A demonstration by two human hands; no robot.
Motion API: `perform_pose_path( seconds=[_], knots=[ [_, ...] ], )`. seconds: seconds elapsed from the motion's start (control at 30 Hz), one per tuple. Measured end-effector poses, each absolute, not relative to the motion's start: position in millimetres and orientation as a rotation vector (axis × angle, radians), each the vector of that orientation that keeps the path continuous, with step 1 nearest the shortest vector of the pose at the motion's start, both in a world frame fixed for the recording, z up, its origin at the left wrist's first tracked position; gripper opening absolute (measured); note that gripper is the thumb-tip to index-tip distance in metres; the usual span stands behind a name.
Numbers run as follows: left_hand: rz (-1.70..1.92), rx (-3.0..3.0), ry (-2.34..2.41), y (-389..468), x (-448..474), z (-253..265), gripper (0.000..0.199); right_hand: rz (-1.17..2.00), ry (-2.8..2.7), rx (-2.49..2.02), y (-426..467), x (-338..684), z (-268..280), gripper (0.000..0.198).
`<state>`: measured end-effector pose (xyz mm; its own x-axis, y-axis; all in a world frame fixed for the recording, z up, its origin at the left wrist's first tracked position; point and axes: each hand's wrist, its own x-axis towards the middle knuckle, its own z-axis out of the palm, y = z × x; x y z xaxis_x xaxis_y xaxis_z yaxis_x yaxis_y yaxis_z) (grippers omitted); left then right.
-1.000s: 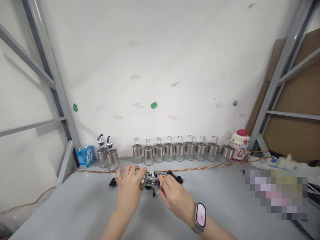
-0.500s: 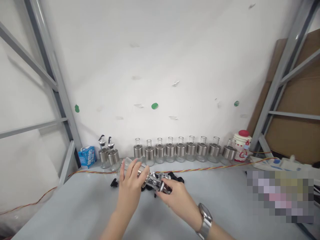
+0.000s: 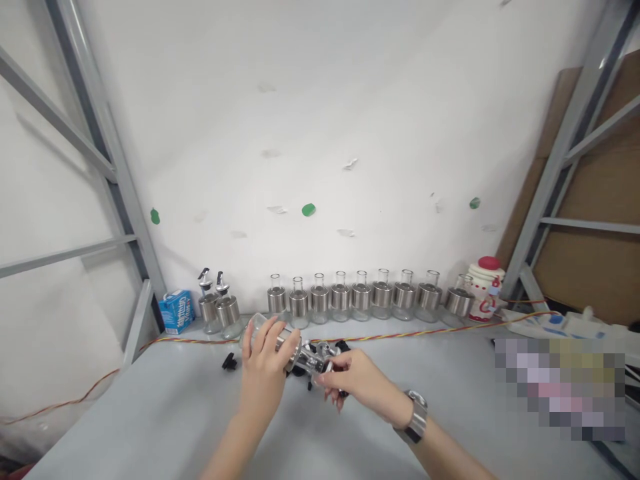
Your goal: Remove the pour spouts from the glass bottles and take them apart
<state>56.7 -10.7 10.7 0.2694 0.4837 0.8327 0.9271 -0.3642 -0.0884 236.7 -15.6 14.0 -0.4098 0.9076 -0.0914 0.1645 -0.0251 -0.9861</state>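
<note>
A glass oil bottle with a steel band (image 3: 293, 347) lies tilted in my left hand (image 3: 265, 357), its neck pointing down to the right. At the mouth of that bottle my right hand (image 3: 350, 377) pinches a pour spout (image 3: 327, 366), which is mostly covered by the fingers. Behind and below the neck sits a pile of black and silver spout parts (image 3: 341, 346), partly hidden by the hands. A single black cap piece (image 3: 229, 361) rests on the table left of my left hand.
Several open bottles (image 3: 361, 297) line the wall. Two bottles with spouts fitted (image 3: 227, 310) stand left, beside a blue carton (image 3: 177, 311). A twisted red-yellow wire (image 3: 415, 335) crosses the grey table (image 3: 165, 407). A white jar (image 3: 484, 293) and a power strip (image 3: 565, 325) are at right.
My right hand has rotated about the bottle's mouth, its wrist turning and fingers curling under the spout. My left hand keeps its hold on the bottle, nearly unmoved.
</note>
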Motion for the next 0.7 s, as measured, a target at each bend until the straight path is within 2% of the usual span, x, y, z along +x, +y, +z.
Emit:
perform_pose_path(
  seconds=[0.07,0.13,0.23,0.33,0.43,0.57,0.7],
  knots=[
    [-0.973,-1.976,-1.31,-9.3,56.2,10.2,0.031,1.202,-1.78,-1.171,-16.1,234.0,9.2,0.014],
    [-0.957,-1.988,-1.355,-8.1,55.1,10.1,0.038,0.738,-1.946,-1.194,-17.4,232.1,4.6,0.009],
    [-0.937,-2.002,-1.43,-6.2,53.6,10.2,0.046,-0.054,-2.129,-1.132,-19.7,230.3,-0.2,0.026],
    [-0.936,-2.024,-1.495,-4.6,54.2,9.0,0.049,-0.476,-2.225,-1.048,-21.0,229.0,-2.7,0.034],
    [-0.932,-2.063,-1.514,-3.6,55.2,7.7,0.051,-0.473,-2.202,-1.105,-20.6,228.6,-4.4,0.036],
    [-0.979,-2.044,-1.496,4.7,44.9,10.6,0.05,-0.032,-2.04,-1.27,-18.5,231.5,-2.9,0.029],
    [-1.412,-1.992,-1.805,33.0,17.4,13.9,0.048,0.309,-1.893,-1.347,-17.2,235.5,3.9,0.019]
  ],
)
